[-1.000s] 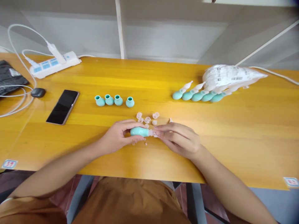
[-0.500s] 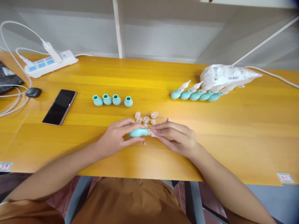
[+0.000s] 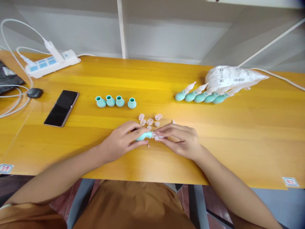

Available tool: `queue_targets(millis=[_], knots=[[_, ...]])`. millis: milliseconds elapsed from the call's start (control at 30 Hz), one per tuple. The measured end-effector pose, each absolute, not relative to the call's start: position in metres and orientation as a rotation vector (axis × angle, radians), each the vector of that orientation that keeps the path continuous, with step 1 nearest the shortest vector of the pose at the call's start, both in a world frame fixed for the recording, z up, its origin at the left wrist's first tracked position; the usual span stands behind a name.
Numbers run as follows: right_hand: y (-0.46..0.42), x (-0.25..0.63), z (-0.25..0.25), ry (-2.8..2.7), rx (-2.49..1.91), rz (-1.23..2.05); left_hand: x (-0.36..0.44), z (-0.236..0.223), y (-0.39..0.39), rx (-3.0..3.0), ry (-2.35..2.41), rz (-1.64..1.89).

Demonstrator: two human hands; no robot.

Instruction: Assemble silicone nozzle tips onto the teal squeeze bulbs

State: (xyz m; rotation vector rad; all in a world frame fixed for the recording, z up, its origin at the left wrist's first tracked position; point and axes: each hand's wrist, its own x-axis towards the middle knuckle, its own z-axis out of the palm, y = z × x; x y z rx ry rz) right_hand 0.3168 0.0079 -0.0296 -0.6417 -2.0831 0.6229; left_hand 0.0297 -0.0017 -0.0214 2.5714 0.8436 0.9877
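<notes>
At the near middle of the desk [image 3: 152,168]: one teal bulb [image 3: 144,136], lying on its side, mouth toward the right. Left hand [image 3: 119,139]: fingers and thumb closed around the bulb's body. Right hand [image 3: 181,140]: fingertips pinching a clear nozzle [image 3: 154,135] at the bulb's mouth; how far it is seated cannot be told.

Just beyond the hands: a cluster of small translucent caps [image 3: 150,121]. Just below the bulb: one tiny scrap [image 3: 148,146]. Behind the right hand: a pale tip [image 3: 173,121], partly hidden.

Farther back, left of centre: four open bulbs [image 3: 119,101], three close together, the fourth slightly apart. Back right: five tipped bulbs [image 3: 199,97], in a slanting row against a white plastic pack [image 3: 226,77].

Left side: one phone [image 3: 61,108], dark screen upward; one power strip [image 3: 54,65], white, two plugs in.
</notes>
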Motion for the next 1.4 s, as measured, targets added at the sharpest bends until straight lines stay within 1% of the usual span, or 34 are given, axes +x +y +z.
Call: queue_targets(millis=[200,467,567,700,933,1067,1233,1400], knots=[[0.007,0.318,-0.035,-2.066,-0.652,0.699,0.029,-0.022,-0.001,2.619,0.803,0.974],[0.008,0.318,-0.033,-1.965,-0.703,0.876,0.031,-0.02,-0.001,2.705,0.707,1.079],[0.007,0.316,-0.033,-1.871,-0.748,1.06,0.031,-0.02,0.0,2.723,0.69,1.092],[0.005,0.313,-0.034,-1.67,-0.797,1.385,0.029,-0.02,-0.001,2.729,0.687,1.1],[0.002,0.31,-0.034,-1.437,-0.866,1.756,0.021,-0.014,-0.003,2.664,0.681,0.888],[0.0,0.308,-0.035,-1.372,-0.912,1.85,0.019,-0.014,-0.002,2.681,0.681,0.894],[0.004,0.308,-0.034,-1.332,-0.851,1.976,0.022,-0.018,-0.002,2.761,0.67,0.968],[0.008,0.309,-0.032,-1.307,-0.809,1.963,0.026,-0.023,0.0,2.703,0.74,1.097]])
